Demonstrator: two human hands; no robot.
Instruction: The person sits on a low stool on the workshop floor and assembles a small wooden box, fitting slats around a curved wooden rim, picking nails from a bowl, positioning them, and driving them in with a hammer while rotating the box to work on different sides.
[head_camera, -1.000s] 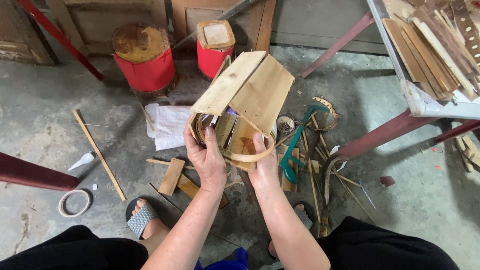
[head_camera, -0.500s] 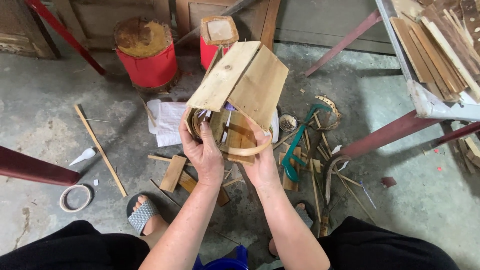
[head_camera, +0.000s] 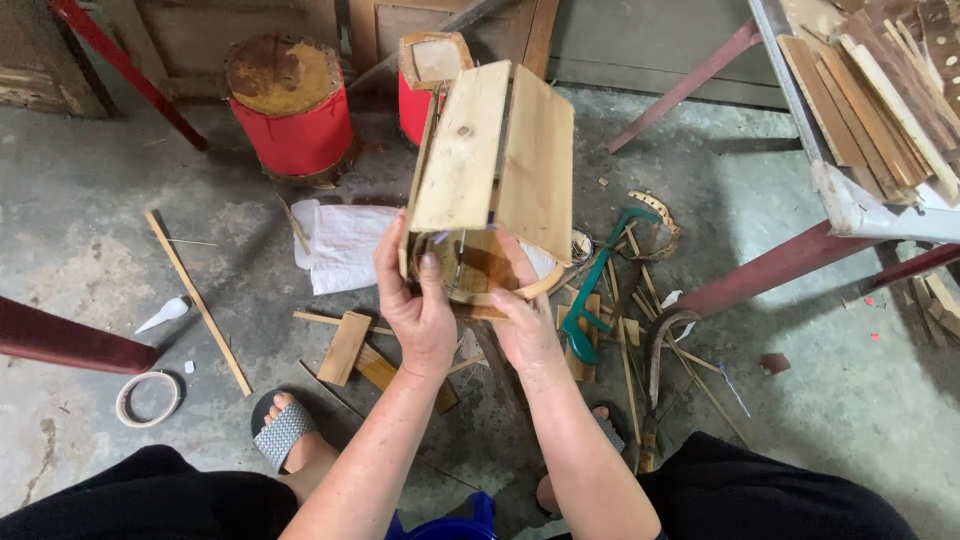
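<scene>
A small wooden birdhouse with a two-board sloped roof is held up in front of me, roof pointing away. My left hand grips its left lower edge, fingers on the base rim. My right hand holds the underside from the right, thumb inside the open curved base. The house body below the roof is partly hidden by both hands.
Two red stools stand at the back. A white cloth, wood offcuts, a long stick, a tape roll, a green-handled saw and a sickle lie on the concrete floor. A table with planks is at right.
The birdhouse has been turned and raised, so its roof boards now stand more upright. Both hands shifted slightly with it.
</scene>
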